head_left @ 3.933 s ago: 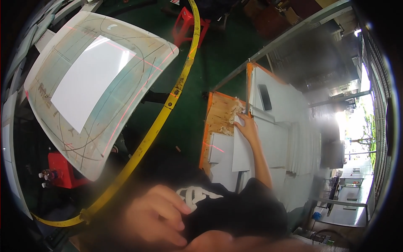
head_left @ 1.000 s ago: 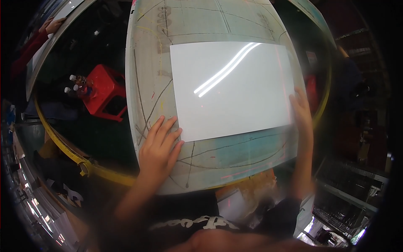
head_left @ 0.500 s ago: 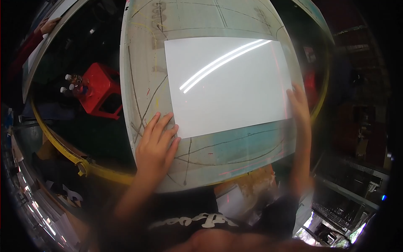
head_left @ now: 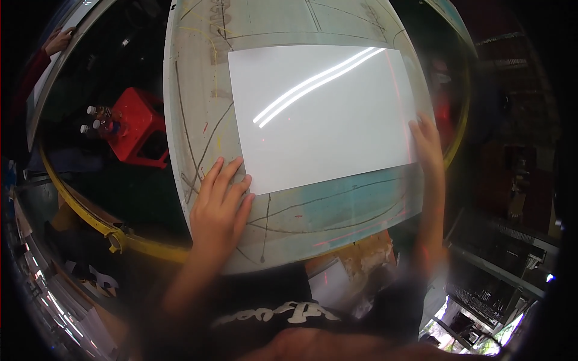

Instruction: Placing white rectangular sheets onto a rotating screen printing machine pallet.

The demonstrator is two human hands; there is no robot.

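A glossy white sheet (head_left: 325,132) lies flat on a worn, pale board (head_left: 198,84) scored with dark lines. Two bright light streaks reflect off its surface, and a thin red line runs along its right side. My left hand (head_left: 220,204) rests flat at the sheet's lower left corner, fingers stretched and apart, with the fingertips beside or touching its edge. At the right edge is my right hand (head_left: 427,141), thumb and forefinger apart against the sheet's border. Its other fingers are partly hidden.
A red stool (head_left: 135,123) with several bottles (head_left: 99,124) on it stands left of the board. A yellow rail (head_left: 150,249) curves beneath the board. Another person's hand (head_left: 58,42) rests at a far left board. Papers (head_left: 331,283) lie below the near edge.
The whole picture has shifted slightly left and up. Both hands and the white sheet keep nearly the same places on the board.
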